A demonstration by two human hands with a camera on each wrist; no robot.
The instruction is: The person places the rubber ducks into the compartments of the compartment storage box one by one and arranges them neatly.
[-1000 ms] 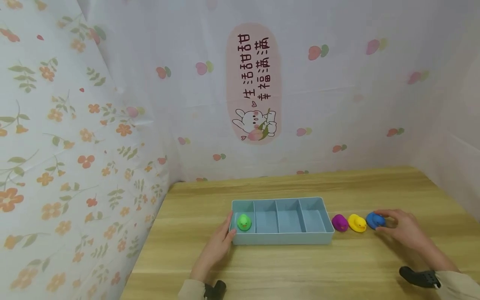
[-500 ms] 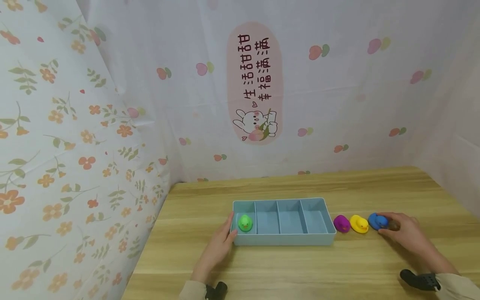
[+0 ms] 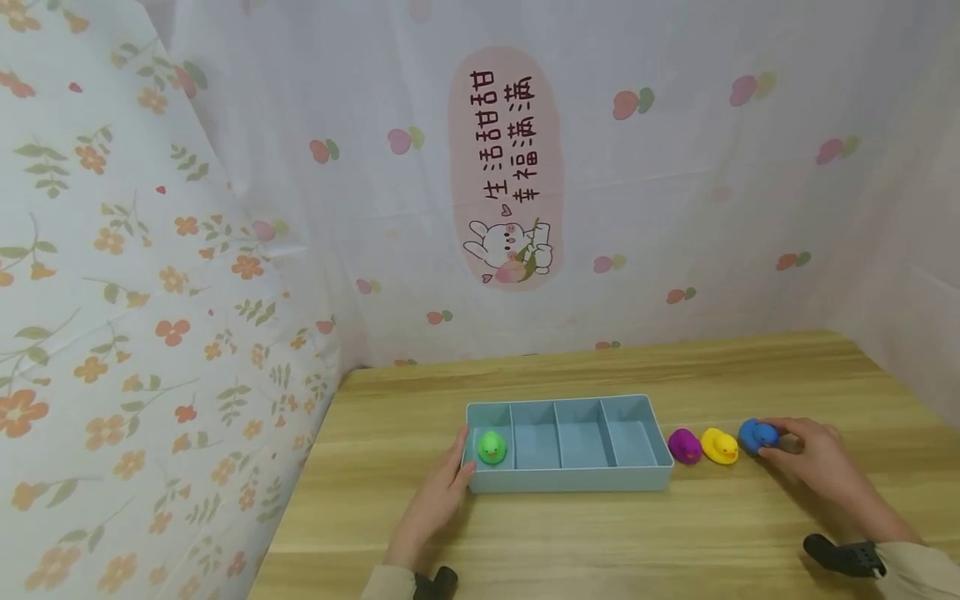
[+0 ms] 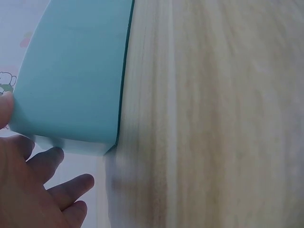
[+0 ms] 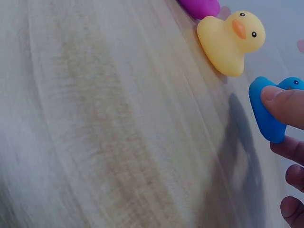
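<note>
At the left end of a long, pale-blue plastic-like box (image 3: 570,480) with four compartments, the left hand (image 3: 433,493) grasps the near corner. The leftmost compartment carries a green toy duck (image 3: 491,447). Beside the box, on the wooden tabletop (image 3: 600,542), sit a purple toy duck (image 3: 685,447) and a yellow toy duck (image 3: 720,447), blocking the direct way from a blue toy duck (image 3: 756,436). Nearer the tabletop's right edge, the right hand (image 3: 821,464) pinches this blue one.

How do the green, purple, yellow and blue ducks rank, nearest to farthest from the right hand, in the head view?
1. Blue duck: pinched in the right hand.
2. Yellow duck: on the table, just left of the blue one.
3. Purple duck: farther left, beside the tray's right end.
4. Green duck: in the tray's leftmost compartment.
</note>
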